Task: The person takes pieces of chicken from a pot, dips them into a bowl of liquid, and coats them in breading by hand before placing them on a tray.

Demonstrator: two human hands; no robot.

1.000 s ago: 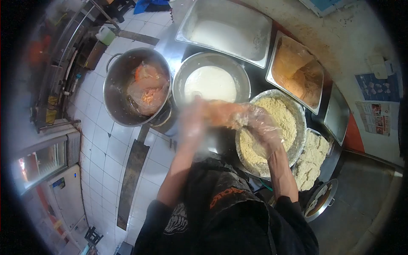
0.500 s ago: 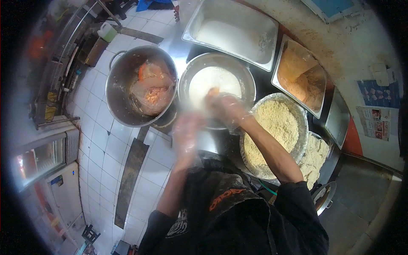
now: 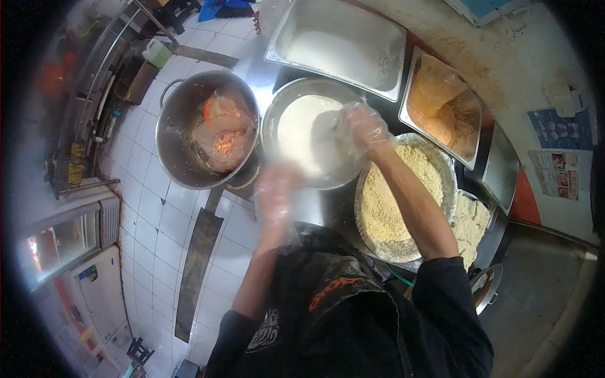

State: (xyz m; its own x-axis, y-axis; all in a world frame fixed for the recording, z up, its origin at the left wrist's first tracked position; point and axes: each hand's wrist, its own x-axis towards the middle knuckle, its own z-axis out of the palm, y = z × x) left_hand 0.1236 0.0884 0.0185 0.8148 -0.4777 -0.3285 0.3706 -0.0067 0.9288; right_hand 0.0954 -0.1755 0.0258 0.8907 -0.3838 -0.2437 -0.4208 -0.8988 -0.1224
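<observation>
A wide metal bowl (image 3: 272,113) holds white powder (image 3: 309,129) that looks like flour. My right hand (image 3: 364,129), in a clear plastic glove, is over the bowl's right side with its fingers curled in. Whatever those fingers hold, if anything, is hidden. Gloved too, my left hand (image 3: 277,192) is smeared by motion at the bowl's lower left edge, so its fingers cannot be read. Left of the bowl stands a deep steel pot (image 3: 169,135) with a clear plastic bag (image 3: 220,135) of pinkish, raw-looking pieces in it.
Behind the bowl lies a steel pan (image 3: 340,47) with white powder. At right are a tray of orange powder (image 3: 441,123), a large basin of yellowish crumbs (image 3: 400,195) and a pale, crumbly heap (image 3: 469,227). White floor tiles (image 3: 151,214) show at left.
My right hand has moved right and slightly back, from the powder's middle to the bowl's right side. My left hand stays near the same place, blurred in both frames.
</observation>
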